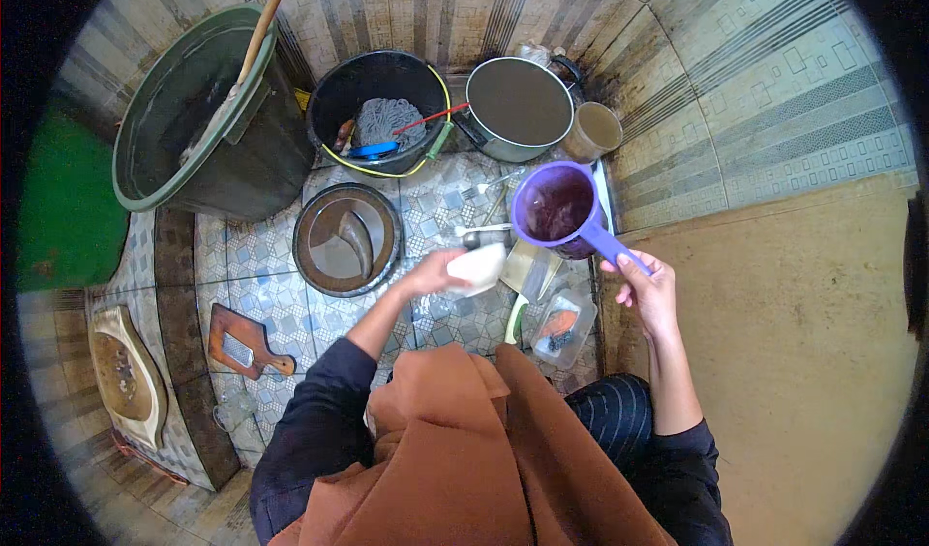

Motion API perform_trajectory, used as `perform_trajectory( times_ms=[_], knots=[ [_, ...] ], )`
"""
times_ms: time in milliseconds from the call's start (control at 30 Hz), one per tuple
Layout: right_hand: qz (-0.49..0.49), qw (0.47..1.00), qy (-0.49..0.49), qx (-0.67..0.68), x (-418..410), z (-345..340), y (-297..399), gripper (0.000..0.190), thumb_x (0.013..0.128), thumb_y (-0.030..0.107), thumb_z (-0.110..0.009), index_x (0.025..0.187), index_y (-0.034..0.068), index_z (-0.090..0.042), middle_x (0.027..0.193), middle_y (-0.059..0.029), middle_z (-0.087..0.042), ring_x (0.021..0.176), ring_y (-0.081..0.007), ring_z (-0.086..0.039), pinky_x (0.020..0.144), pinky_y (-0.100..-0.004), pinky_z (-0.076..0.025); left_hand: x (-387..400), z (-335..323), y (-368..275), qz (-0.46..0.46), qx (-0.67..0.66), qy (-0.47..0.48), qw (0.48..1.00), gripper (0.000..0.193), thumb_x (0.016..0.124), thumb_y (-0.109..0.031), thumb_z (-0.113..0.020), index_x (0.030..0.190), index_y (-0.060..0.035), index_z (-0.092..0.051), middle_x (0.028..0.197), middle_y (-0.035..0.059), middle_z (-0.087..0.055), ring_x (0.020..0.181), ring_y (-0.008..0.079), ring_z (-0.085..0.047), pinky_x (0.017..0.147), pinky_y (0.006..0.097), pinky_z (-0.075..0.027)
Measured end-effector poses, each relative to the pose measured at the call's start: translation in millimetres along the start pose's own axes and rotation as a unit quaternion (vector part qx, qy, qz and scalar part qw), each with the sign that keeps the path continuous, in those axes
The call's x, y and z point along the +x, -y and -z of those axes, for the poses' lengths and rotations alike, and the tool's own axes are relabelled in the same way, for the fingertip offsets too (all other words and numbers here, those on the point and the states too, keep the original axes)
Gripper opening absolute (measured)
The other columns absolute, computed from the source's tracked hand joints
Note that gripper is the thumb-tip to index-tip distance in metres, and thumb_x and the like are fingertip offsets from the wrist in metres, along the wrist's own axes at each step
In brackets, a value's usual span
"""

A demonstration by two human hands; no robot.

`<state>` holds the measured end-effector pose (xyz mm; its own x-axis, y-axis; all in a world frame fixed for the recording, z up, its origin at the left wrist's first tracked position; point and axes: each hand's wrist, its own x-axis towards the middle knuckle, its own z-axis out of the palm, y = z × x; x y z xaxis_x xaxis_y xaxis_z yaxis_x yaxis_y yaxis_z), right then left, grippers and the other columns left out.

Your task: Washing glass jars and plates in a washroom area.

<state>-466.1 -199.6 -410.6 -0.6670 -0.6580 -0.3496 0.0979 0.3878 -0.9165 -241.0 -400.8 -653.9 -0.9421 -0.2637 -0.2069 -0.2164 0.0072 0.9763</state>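
My left hand [433, 274] grips a small white bowl or cup [479, 267], blurred and tilted above the tiled floor. The handle of a purple plastic water dipper [554, 203] is in my right hand [646, 290]; the dipper holds some liquid. Below the white piece lie a knife with a pale green handle [516, 319] and a yellowish board or dish [519, 259]. A clear plastic container [565, 328] with an orange and dark thing in it stands near my right knee. Forks [485, 229] lie between the two hands. Left of them, a round basin of water [347, 241] holds a stone pestle [355, 241].
At the back stand a large green tub [239, 140] with a wooden stick, a black bucket [381, 67] with grey mesh, a pot of murky water [508, 147] and a brownish tumbler [595, 131]. A wooden cutting board [268, 339] with a small grater lies left. A wooden panel [769, 343] borders the right.
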Motion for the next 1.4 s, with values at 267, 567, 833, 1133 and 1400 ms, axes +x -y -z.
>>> perform_trajectory(
  times_ms=[267,567,833,1133,1400],
  knots=[
    [0.065,0.953,0.125,-0.27,-11,-40,-14,0.021,0.084,0.013,-0.064,0.094,-0.005,-0.064,0.064,-0.01,-0.063,0.05,-0.0131,-0.062,0.047,-0.0263,-0.048,-39,-58,40,0.093,0.43,-0.036,0.897,0.03,0.067,-0.006,-0.059,0.097,-0.0085,-0.059,0.108,0.0115,-0.053,0.11,0.0311,-0.048,0.081,0.0444,-0.048],
    [0.137,0.901,0.158,-0.379,-21,-79,-26,0.019,0.078,0.016,-0.068,0.089,0.001,-0.066,0.066,-0.0204,-0.061,0.062,-0.0337,-0.063,0.059,-0.0384,-0.05,0,-63,69,0.223,0.239,-0.148,0.933,0.047,0.073,-0.018,-0.059,0.117,-0.0032,-0.054,0.123,0.0175,-0.051,0.122,0.0337,-0.041,0.105,0.0487,-0.027],
    [0.157,0.901,0.173,-0.365,-29,-81,-16,0.017,0.077,0.013,-0.067,0.088,0.001,-0.065,0.068,-0.021,-0.061,0.065,-0.0365,-0.062,0.059,-0.0398,-0.049,0,-58,55,0.154,0.509,-0.048,0.845,0.023,0.071,-0.019,-0.062,0.086,-0.0019,-0.066,0.093,0.0173,-0.064,0.088,0.0316,-0.062,0.078,0.0406,-0.049],
    [0.323,0.832,0.075,-0.444,-41,-78,20,0.014,0.076,0.01,-0.066,0.088,0.002,-0.064,0.069,-0.0189,-0.061,0.062,-0.0344,-0.061,0.054,-0.0372,-0.049,53,-1,20,0.075,0.212,-0.306,0.925,0.025,0.083,-0.024,-0.056,0.087,0.0009,-0.059,0.087,0.024,-0.063,0.083,0.0391,-0.061,0.072,0.0437,-0.048],
    [0.513,0.808,-0.025,-0.287,17,-149,133,0.017,0.079,0.012,-0.066,0.093,0.004,-0.061,0.079,-0.0152,-0.065,0.068,-0.0288,-0.065,0.061,-0.0346,-0.05,72,49,12,0.086,-0.435,-0.383,0.811,0.027,0.093,-0.024,-0.047,0.104,-0.0033,-0.059,0.093,0.0093,-0.063,0.09,0.0175,-0.059,0.075,0.0335,-0.048]
  ],
)
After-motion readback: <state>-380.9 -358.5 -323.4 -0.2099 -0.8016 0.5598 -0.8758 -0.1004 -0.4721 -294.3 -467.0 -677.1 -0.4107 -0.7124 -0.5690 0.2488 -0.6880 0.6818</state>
